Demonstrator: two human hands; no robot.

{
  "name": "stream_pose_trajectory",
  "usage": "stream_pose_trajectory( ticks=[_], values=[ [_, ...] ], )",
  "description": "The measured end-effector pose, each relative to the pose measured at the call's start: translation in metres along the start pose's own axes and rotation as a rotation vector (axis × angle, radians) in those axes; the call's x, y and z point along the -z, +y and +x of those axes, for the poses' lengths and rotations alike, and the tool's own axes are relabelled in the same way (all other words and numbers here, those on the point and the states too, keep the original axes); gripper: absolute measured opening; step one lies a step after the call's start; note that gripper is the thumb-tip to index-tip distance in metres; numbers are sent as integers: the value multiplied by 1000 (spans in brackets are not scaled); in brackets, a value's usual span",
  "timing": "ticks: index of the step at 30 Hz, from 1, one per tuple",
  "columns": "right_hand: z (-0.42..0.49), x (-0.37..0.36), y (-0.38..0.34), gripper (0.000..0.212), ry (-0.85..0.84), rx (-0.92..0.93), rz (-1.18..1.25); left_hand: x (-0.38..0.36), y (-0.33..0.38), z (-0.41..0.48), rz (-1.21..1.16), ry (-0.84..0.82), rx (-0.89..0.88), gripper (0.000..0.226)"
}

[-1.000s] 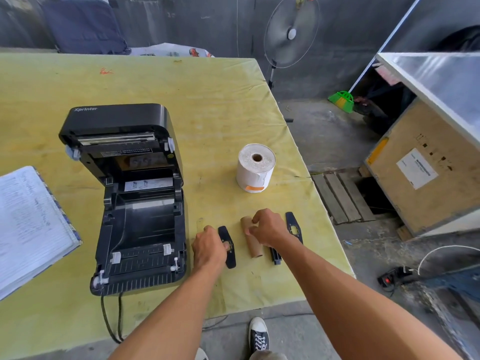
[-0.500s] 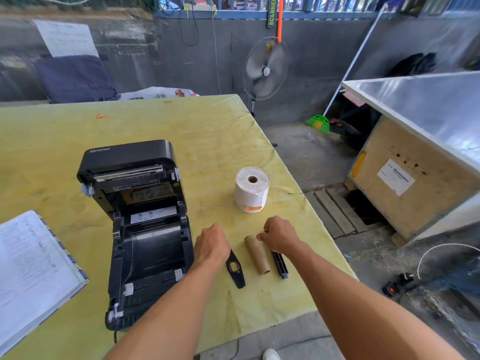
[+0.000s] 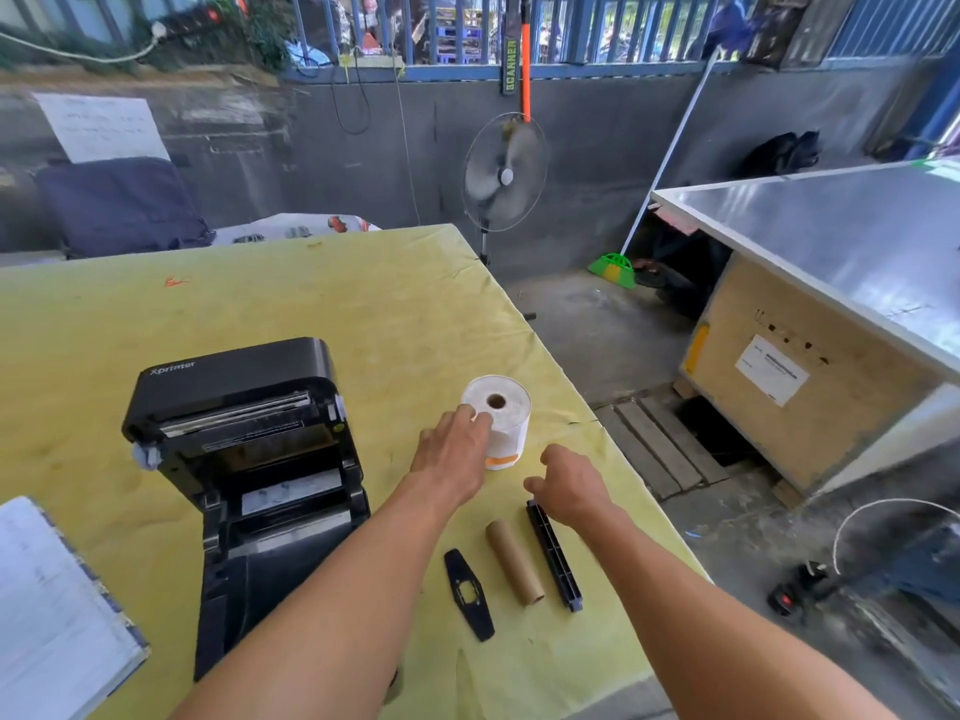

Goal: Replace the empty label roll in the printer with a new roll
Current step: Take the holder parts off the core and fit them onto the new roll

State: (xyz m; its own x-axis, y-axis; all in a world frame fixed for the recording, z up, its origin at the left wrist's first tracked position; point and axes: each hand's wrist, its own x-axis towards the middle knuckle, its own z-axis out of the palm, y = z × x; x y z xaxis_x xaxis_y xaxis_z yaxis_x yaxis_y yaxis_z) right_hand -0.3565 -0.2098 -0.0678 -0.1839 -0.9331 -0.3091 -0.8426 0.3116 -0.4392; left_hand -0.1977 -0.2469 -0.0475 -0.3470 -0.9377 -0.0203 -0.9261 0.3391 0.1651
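A black label printer stands on the yellow table with its lid up and its roll bay bare. A new white label roll stands on end to its right. My left hand rests against the roll's left side, fingertips touching its top edge. My right hand hovers just right of the roll with fingers apart, holding nothing. Nearer me lie the empty brown cardboard core, a black spindle bar and a flat black holder plate.
An open notebook lies at the table's left front corner. The table's right edge drops to a concrete floor with a wooden pallet, a wooden crate and a standing fan.
Both hands have left the core and black parts and moved forward to the new roll. The view has tilted upward.
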Motion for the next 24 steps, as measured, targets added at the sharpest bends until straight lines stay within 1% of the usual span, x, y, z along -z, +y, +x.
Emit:
stream_pose_trajectory(
  ticks=[2, 4, 6, 10, 14, 16, 18, 20, 22, 23, 24],
  values=[
    [16, 2, 3, 40, -13, 12, -6, -4, -1, 16, 34, -9, 1, 56],
    [33, 5, 6, 40, -30, 24, -7, -6, -1, 32, 104, -37, 4, 59],
    [50, 6, 11, 42, -59, 40, -1, -9, 1, 46, 153, -75, 9, 58],
    [81, 10, 17, 50, -165, 118, -24, -8, 8, 74, 170, -156, 14, 45],
    [109, 16, 20, 52, -268, 156, 11, -5, 7, 91, 109, -224, 10, 54],
    [121, 23, 23, 56, -286, 169, 109, -5, 9, 96, -38, -166, 111, 56],
    [129, 35, 23, 61, -306, 197, 286, 0, 13, 98, -288, -19, 310, 56],
    [132, 49, 16, 64, -327, 232, 462, 2, 11, 98, -628, 102, 616, 58],
    [128, 55, 3, 67, -333, 293, 562, 1, 4, 89, -1034, 204, 891, 65],
    [125, 56, -4, 68, -322, 342, 570, 1, 2, 82, -1213, 256, 978, 69],
    [122, 55, -10, 67, -301, 390, 541, 0, -1, 76, -1335, 289, 1021, 68]
  ],
)
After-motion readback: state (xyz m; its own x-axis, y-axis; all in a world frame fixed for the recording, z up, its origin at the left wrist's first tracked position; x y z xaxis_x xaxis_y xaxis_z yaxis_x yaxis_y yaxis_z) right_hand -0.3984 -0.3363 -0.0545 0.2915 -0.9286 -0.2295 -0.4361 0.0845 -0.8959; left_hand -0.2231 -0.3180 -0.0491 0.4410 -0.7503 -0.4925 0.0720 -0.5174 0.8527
